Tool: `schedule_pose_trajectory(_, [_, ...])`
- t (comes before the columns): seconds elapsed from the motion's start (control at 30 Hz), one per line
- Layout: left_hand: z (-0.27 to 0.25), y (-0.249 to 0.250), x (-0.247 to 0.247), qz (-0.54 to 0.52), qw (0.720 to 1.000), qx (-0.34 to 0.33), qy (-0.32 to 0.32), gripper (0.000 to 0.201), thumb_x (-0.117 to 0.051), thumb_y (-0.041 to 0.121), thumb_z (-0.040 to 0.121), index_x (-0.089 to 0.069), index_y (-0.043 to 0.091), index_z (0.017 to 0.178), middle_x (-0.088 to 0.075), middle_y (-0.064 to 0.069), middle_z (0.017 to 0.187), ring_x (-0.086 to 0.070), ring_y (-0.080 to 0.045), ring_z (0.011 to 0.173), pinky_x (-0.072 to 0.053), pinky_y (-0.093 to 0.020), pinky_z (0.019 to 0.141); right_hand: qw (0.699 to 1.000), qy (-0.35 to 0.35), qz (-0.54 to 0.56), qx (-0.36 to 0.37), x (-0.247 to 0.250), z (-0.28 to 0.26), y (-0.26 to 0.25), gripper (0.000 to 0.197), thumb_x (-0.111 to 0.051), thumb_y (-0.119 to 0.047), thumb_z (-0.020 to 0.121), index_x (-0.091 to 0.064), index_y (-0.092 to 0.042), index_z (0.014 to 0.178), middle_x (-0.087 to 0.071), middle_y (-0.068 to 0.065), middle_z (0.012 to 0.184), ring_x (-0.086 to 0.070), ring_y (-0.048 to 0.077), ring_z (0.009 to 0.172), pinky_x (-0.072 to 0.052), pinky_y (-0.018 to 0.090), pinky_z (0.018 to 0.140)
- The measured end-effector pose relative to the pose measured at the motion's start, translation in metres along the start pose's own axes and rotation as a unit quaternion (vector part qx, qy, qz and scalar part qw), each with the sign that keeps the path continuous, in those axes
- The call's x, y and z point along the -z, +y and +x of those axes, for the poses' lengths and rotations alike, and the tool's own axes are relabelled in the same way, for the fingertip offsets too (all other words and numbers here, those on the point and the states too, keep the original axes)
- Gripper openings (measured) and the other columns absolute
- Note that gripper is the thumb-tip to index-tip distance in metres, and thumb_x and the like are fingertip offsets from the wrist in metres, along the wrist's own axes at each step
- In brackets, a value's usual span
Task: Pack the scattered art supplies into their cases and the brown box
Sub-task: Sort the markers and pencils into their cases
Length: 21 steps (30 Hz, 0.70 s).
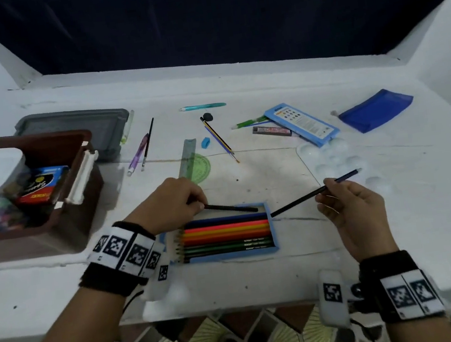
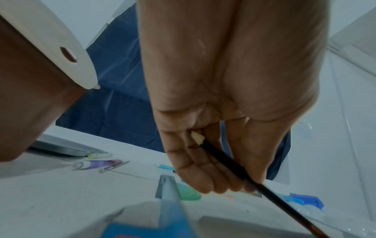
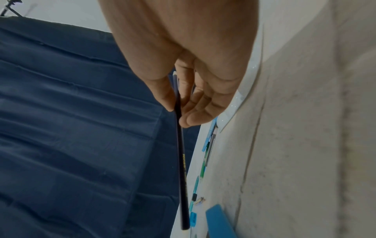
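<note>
right now both hands are busy with the same job: the left hand (image 1: 169, 204) pinches a black pencil (image 1: 232, 208) by its sharpened end, fingers (image 2: 205, 175) curled round the slim shaft, and holds it slanted over the far edge of the blue pencil tray (image 1: 273, 223), probably so it can drop into the free slot beside the dark blue one. the right hand (image 1: 351, 211) pinches a second dark pencil (image 1: 308, 194) between thumb and fingertips (image 3: 193, 119) near its pointed end, the other fingers loosely bent, the blunt end aimed down toward the tray's right wall; my guess is it waits its turn rather than crowding the first. the tray lies just under the left fingers, a shallow cardboard-looking rectangle, with orange, red and green pencils packed side by side, points toward the left wrist, all smooth painted wood. the brown box (image 1: 77, 197), rigid plastic with a pale clip handle, sits well to the left of the left hand and already holds a few packets. beyond the left fingers lie a grey ruler (image 1: 187, 156) and a translucent green protractor (image 1: 200, 168), flat and thin; farther out sit a striped pencil (image 1: 218, 138), a small blue sharpener (image 1: 205, 142) and a teal pen (image 1: 203, 106). beyond the right fingers are the flat blue sleeve (image 1: 303, 123) of the pencil set, a soft blue pouch (image 1: 375, 110) and a white moulded palette (image 1: 332, 155) on the white bench (image 1: 262, 275). much is still loose, so packing looks early.
</note>
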<state>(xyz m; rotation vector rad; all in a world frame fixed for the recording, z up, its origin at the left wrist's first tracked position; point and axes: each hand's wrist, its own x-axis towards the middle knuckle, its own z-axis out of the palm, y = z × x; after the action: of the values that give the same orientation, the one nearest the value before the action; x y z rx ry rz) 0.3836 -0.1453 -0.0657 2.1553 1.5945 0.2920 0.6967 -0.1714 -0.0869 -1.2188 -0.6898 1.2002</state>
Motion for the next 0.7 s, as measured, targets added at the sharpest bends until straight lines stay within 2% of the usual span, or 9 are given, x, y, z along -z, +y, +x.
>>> schedule_pose_trajectory(0.13, [-0.002, 0.004, -0.009, 0.037, 0.999, 0.029, 0.005, 0.015, -0.062, 0.018, 0.09, -0.075, 0.022, 0.098, -0.067, 0.008, 0.092, -0.06, -0.009, 0.087, -0.049, -0.025, 0.081, 1.0, 0.003, 0.027, 0.0, 0.016, -0.021, 0.005, 0.017, -0.063, -0.011, 0.092, -0.069, -0.007, 0.077, -0.067, 0.008, 0.073, -0.064, 0.019, 0.069, -0.055, 0.025, 0.064])
schedule_pose_trajectory(0.27, [-0.003, 0.013, -0.014, 0.048, 0.997, 0.056, 0.01, 0.009, -0.069, 0.016, 0.085, -0.074, 0.023, 0.088, -0.061, 0.012, 0.079, -0.061, -0.011, 0.085, -0.043, -0.022, 0.073, 1.0, -0.005, 0.025, -0.011, 0.026, -0.039, 0.01, 0.015, -0.063, -0.012, 0.092, -0.069, -0.006, 0.079, -0.067, 0.008, 0.074, -0.065, 0.018, 0.069, -0.055, 0.025, 0.064])
schedule_pose_trajectory(0.47, [-0.001, 0.024, -0.022, 0.071, 0.995, 0.063, 0.0, 0.011, -0.072, 0.016, 0.081, -0.077, 0.024, 0.086, -0.07, 0.006, 0.091, -0.063, -0.01, 0.082, -0.051, -0.026, 0.075, 0.999, -0.008, 0.034, -0.019, 0.023, -0.045, 0.014, 0.013, -0.064, -0.01, 0.092, -0.069, -0.003, 0.082, -0.067, 0.009, 0.075, -0.064, 0.02, 0.071, -0.055, 0.027, 0.064])
schedule_pose_trajectory(0.6, [0.004, 0.022, -0.025, 0.063, 0.996, 0.059, -0.021, 0.017, -0.069, 0.013, 0.083, -0.078, 0.025, 0.093, -0.072, 0.004, 0.103, -0.063, -0.01, 0.086, -0.054, -0.029, 0.082, 0.999, -0.012, 0.041, -0.02, 0.022, -0.046, 0.02, 0.014, -0.064, -0.01, 0.092, -0.069, -0.001, 0.083, -0.067, 0.009, 0.075, -0.064, 0.021, 0.072, -0.054, 0.029, 0.067])
schedule_pose_trajectory(0.63, [0.004, 0.022, -0.024, 0.062, 0.996, 0.054, -0.025, 0.018, -0.068, 0.012, 0.084, -0.077, 0.023, 0.095, -0.072, 0.004, 0.103, -0.063, -0.01, 0.086, -0.053, -0.028, 0.083, 0.999, -0.01, 0.041, -0.02, 0.022, -0.046, 0.021, 0.014, -0.063, -0.01, 0.092, -0.069, -0.001, 0.083, -0.067, 0.009, 0.075, -0.063, 0.021, 0.072, -0.055, 0.029, 0.067])
schedule_pose_trajectory(0.7, [0.002, 0.02, -0.023, 0.047, 0.997, 0.046, -0.029, 0.02, -0.068, 0.011, 0.085, -0.077, 0.022, 0.099, -0.072, 0.004, 0.094, -0.062, -0.008, 0.083, -0.049, -0.022, 0.076, 0.999, -0.005, 0.037, -0.021, 0.022, -0.047, 0.022, 0.014, -0.064, -0.011, 0.092, -0.069, -0.001, 0.084, -0.067, 0.009, 0.076, -0.063, 0.022, 0.073, -0.055, 0.029, 0.068])
